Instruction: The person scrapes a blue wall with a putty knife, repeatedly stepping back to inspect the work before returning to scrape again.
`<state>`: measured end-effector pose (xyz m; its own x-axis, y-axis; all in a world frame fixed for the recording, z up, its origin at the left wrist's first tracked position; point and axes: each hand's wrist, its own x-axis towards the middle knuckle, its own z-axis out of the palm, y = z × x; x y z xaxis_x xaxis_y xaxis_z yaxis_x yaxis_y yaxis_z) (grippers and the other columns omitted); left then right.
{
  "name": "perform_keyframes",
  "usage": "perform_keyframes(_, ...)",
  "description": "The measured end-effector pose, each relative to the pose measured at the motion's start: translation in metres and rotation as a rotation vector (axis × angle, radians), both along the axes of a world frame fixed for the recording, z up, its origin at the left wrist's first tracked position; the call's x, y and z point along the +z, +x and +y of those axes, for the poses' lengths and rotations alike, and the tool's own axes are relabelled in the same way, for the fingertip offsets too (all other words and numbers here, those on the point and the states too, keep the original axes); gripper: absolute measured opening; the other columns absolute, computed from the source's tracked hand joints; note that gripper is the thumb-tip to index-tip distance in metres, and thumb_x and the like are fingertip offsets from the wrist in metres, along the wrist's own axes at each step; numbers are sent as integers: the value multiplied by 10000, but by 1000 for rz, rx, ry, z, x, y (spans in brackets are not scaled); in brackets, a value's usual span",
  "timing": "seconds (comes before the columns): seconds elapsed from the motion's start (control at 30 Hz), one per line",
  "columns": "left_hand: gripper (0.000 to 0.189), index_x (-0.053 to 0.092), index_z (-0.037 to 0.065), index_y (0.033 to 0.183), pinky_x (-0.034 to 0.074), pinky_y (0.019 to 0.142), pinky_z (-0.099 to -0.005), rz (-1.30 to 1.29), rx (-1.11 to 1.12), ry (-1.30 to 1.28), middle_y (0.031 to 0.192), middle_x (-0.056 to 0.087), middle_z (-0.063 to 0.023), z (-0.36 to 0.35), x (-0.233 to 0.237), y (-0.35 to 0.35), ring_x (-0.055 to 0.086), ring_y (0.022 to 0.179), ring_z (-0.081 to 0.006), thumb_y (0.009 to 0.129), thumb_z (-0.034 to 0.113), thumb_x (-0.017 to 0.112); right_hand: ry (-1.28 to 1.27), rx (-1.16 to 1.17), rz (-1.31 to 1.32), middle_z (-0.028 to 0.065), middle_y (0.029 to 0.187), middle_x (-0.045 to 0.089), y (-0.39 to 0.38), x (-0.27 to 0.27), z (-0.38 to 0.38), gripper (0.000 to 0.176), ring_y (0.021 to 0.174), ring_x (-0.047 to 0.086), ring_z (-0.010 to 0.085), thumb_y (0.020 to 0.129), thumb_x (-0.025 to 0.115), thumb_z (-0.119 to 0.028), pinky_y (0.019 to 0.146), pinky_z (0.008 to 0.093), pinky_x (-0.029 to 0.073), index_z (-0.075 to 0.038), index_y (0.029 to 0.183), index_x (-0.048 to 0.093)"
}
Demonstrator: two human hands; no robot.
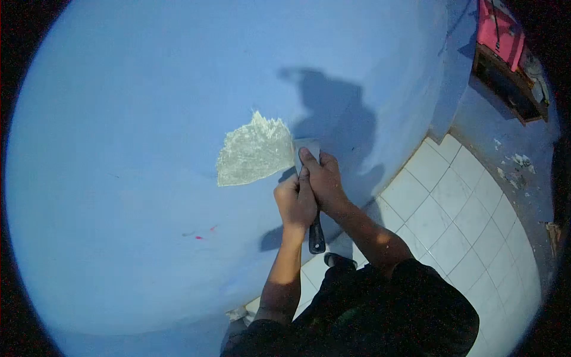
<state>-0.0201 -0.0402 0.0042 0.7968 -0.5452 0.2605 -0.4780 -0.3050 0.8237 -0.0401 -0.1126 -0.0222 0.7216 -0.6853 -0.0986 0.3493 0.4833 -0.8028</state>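
Both my hands are closed on one putty knife (308, 144), its flat metal blade up against the blue wall (148, 107). My left hand (295, 200) wraps the lower part near the black handle, whose holed end sticks out below. Higher up, my right hand (324, 180) grips it with the thumb pressed on the blade. Just left of the blade is a bare grey patch (256, 152) with a jagged upper edge, where the blue paint is gone. The blade's left edge lies by the patch's right border.
White floor tiles (452, 196) lie to the lower right, along the wall's foot. A wooden piece of furniture (508, 83) with a pink object (501, 35) on it stands at upper right. Peeled spots (522, 160) mark the far wall. My shoe (339, 260) shows below the handle.
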Motion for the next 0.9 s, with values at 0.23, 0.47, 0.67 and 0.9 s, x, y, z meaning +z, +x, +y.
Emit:
perform_keyframes(0.23,313,502,-75,623,347,446,-329,-190,-2,23,512,473,-183,-3,7,-1,425,449,-145,848,143,481,-99,-69,-19,-35,558,463,0,2,2,294,513,408,60,858,512,-236,473,253,334,-39,641,532)
perform_keyframes(0.47,322,496,-80,624,340,444,-317,43,-3,-75,493,464,-147,-13,15,-5,408,489,-94,850,149,481,-207,-120,101,-35,563,471,18,-14,-14,296,507,407,63,855,520,-233,466,246,333,-34,637,531)
perform_keyframes(0.67,344,487,-81,607,320,426,-307,-20,3,-127,467,431,-125,-18,1,1,368,483,-82,857,155,473,-323,-110,213,-31,558,449,-5,21,-19,285,495,392,72,860,515,-238,462,271,336,-41,655,531)
perform_keyframes(0.9,369,477,-79,590,310,427,-309,-2,76,-49,462,415,-110,-10,3,-2,350,481,-79,858,174,484,-207,-76,93,-2,590,478,5,2,-10,308,541,430,84,854,524,-255,492,303,361,-28,647,526)
